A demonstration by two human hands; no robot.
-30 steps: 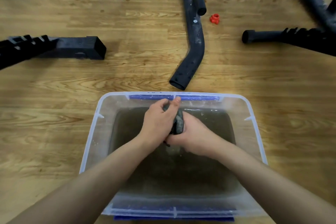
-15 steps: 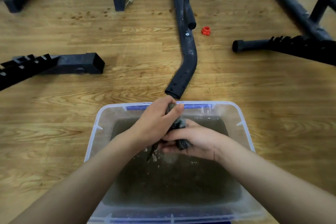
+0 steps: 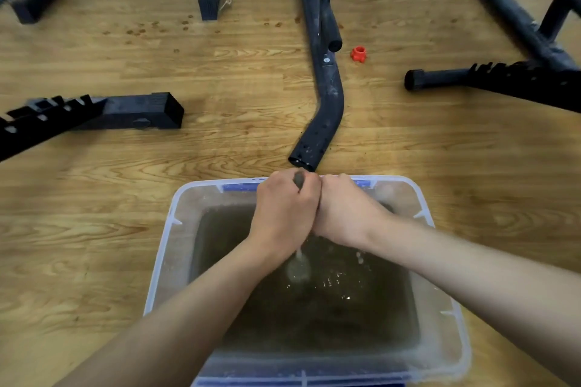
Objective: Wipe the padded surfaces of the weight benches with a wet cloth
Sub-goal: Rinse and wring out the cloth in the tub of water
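above the middle of the clear tub (image 3: 163,248) of murky water in the lower centre of the frame, the left hand (image 3: 284,214) and right hand (image 3: 347,210) press together, fists clenched round the dark cloth (image 3: 299,180), water streaming down below them.

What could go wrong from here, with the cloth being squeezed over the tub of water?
1. The left hand and right hand grip the cloth right at the far rim of the tub, so squeezed-out water could spill onto the wooden floor.
2. The water looks murky brown, so the cloth may smear dirt rather than clean.
3. The bent black tube ends just beyond the tub, a possible trip hazard.
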